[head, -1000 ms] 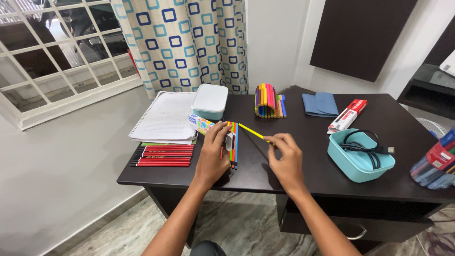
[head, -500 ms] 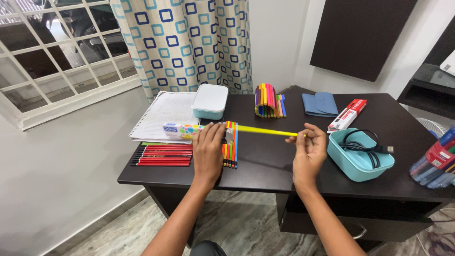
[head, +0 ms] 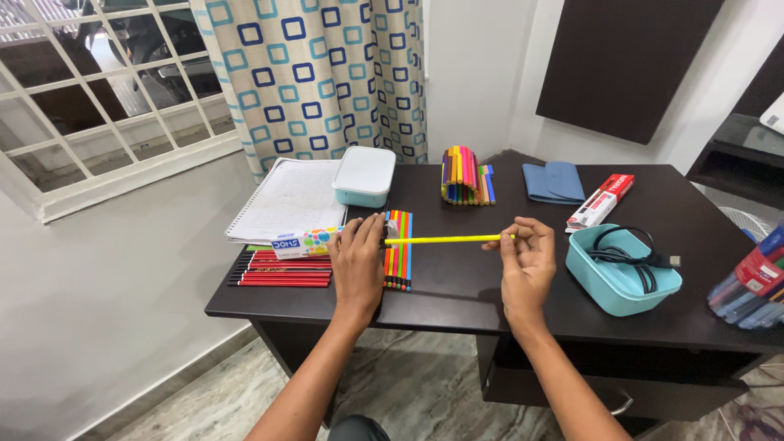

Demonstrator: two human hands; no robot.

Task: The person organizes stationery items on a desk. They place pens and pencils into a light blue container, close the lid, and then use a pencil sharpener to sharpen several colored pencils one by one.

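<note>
My left hand grips a small colourful pencil box lying sideways over the red pencils. My right hand pinches the end of a yellow pencil held level above the desk, its other end at the box mouth by my left fingers. Under the pencil lies a row of several bright coloured pencils on the dark desk.
Several red pencils lie left of my left hand, beside a spiral notebook. A lidded teal box, a stack of coloured markers, a blue pouch, a red-white carton and a teal tub holding a black cable sit farther off.
The right hand drew the yellow pencil out to the right, then lowered it to level. The pencil box turned sideways under the left hand and slid slightly toward me.
</note>
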